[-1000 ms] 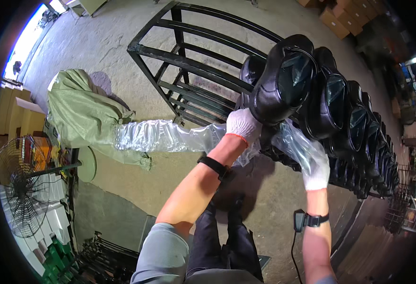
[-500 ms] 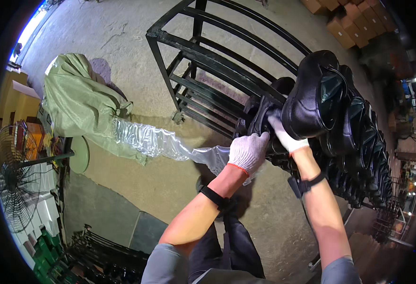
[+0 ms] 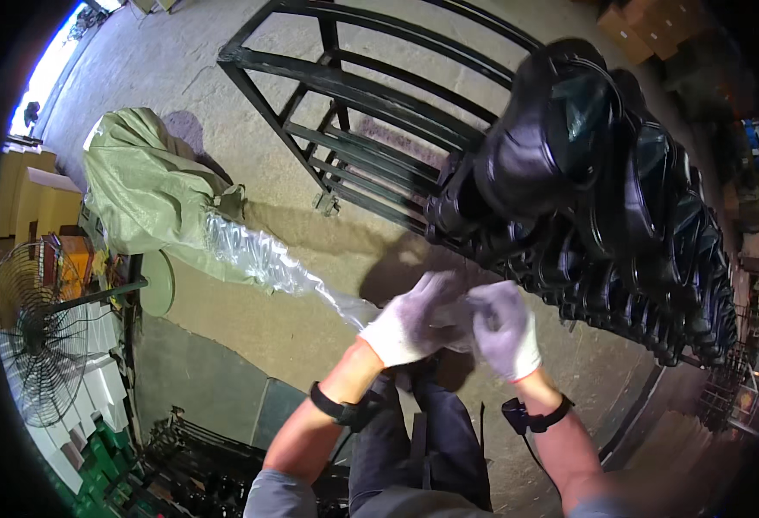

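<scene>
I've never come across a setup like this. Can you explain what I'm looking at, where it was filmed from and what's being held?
There is no machine here: a person works in white gloves, with a dark strap on each wrist. The wide, bent view comes from a camera on the person's head, looking down, so picture left is their left.

The left hand holds clear film, which runs from a green sack on the left. More film shows between it and the right hand, whose exact grip is lost to blur.

Ahead, on the floor, stands a black metal rack; black shoes line its right part. A fan is at far left.
</scene>
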Action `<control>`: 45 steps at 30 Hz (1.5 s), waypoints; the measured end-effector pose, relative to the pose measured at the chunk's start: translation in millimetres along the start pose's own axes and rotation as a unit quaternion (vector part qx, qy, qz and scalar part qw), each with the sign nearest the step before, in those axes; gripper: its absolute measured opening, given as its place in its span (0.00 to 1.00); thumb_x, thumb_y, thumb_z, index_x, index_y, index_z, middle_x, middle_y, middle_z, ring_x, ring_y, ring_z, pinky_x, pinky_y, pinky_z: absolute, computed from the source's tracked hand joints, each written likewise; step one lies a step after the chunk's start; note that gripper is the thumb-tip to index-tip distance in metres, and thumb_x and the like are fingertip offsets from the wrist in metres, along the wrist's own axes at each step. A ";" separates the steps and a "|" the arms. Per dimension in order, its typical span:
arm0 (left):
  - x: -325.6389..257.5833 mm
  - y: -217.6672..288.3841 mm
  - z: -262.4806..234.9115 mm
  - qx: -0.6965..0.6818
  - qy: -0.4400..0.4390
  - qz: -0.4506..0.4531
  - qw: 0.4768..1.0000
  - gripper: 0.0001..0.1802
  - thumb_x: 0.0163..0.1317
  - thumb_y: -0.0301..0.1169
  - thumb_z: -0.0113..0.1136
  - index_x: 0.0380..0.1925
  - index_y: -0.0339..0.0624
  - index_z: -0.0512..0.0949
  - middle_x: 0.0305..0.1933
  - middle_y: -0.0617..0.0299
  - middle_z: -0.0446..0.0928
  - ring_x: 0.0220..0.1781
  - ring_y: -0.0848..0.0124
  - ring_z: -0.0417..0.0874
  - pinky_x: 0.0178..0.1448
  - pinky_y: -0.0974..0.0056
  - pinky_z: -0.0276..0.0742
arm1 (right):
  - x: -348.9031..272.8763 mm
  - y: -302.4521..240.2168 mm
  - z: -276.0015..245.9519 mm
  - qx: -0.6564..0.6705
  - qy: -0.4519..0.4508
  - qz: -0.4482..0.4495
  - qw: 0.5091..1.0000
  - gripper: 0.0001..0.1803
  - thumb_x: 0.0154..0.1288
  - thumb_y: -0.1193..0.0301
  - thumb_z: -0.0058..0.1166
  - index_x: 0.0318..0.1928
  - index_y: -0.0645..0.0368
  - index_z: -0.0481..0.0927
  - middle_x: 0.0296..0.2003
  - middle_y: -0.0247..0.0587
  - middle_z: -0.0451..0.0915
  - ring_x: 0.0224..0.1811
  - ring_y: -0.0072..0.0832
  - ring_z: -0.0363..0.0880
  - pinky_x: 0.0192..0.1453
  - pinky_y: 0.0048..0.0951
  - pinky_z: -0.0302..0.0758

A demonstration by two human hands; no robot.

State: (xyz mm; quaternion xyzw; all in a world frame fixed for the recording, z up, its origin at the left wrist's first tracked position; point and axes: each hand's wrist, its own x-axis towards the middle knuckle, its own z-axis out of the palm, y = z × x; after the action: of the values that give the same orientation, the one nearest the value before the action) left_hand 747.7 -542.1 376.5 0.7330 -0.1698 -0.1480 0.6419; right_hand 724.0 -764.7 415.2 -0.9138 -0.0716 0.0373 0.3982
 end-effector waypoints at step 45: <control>66.1 -205.6 63.7 0.078 0.018 0.148 0.986 0.48 0.62 0.28 0.82 0.77 0.40 0.64 0.57 0.56 0.80 0.57 0.66 0.84 0.65 0.59 0.85 | 14.3 209.9 132.5 0.017 0.110 -0.270 0.956 0.42 0.60 0.69 0.70 0.78 0.54 0.77 0.61 0.55 0.83 0.65 0.54 0.83 0.69 0.44 0.83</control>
State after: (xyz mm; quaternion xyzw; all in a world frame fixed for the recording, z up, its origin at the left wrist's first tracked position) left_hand 791.5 -603.6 164.4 0.7503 -0.2758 -0.0244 0.6003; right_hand 742.8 -807.9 171.0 -0.8520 -0.2703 -0.1712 0.4143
